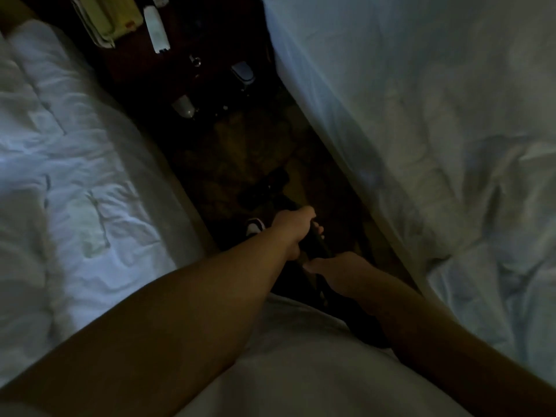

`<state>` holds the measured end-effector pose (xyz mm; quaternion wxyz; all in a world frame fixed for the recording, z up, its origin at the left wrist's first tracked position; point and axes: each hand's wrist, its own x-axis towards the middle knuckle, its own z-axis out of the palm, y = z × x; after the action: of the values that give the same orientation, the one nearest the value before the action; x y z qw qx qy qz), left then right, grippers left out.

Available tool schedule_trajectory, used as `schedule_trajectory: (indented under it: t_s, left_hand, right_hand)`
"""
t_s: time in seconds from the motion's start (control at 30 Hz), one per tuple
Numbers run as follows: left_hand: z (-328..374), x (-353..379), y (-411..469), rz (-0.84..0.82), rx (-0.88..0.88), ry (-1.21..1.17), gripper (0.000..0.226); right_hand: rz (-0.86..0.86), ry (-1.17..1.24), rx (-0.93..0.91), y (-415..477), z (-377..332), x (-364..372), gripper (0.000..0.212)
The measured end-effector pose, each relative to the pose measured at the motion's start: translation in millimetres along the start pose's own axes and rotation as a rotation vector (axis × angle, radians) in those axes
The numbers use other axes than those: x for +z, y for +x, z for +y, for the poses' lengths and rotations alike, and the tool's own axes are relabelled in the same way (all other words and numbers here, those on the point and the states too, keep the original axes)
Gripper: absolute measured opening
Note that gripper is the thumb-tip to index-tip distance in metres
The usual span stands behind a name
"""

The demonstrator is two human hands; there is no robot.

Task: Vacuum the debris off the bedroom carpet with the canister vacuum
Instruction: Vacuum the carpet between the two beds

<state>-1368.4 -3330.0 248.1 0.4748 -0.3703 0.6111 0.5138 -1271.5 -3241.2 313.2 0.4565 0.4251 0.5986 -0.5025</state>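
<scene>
The room is dim. I stand in the narrow aisle between two beds. My left hand grips the dark vacuum wand higher up, fingers curled round it. Just below it, my right hand holds the same wand near its handle end. The wand runs forward and down to a dark floor head resting on the patterned brown carpet. Debris on the carpet cannot be made out in this light. The canister is out of view.
White bedding lies on the left bed and a white bed lies on the right. A dark nightstand stands at the aisle's far end with a telephone, a remote and small items. My shoe shows beside the wand.
</scene>
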Motion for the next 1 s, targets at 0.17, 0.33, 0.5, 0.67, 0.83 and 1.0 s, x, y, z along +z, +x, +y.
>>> schedule_trajectory:
  t_s: [0.17, 0.33, 0.5, 0.67, 0.83, 1.0]
  left_hand:
    - [-59, 56, -34, -0.013, -0.024, -0.066, 0.024]
    - [-88, 84, -55, -0.026, -0.046, -0.108, 0.016]
    - [-93, 90, -60, -0.002, 0.006, -0.158, 0.024]
    - [-82, 75, -59, -0.003, 0.056, -0.215, 0.027]
    - [-32, 28, -44, 0.035, 0.084, -0.229, 0.031]
    - [22, -45, -11, 0.048, 0.094, -0.217, 0.022]
  right_hand:
    - [0.000, -0.080, 0.006, -39, 63, -43, 0.029]
    - [0.023, -0.208, -0.020, -58, 93, -69, 0.032]
    - [0.106, -0.280, -0.101, -63, 99, -80, 0.036]
    - [0.095, -0.322, -0.107, -54, 90, -74, 0.032]
    - [0.072, -0.217, -0.138, -32, 33, -44, 0.035]
    - [0.026, -0.157, -0.205, 4, -38, 8, 0.027]
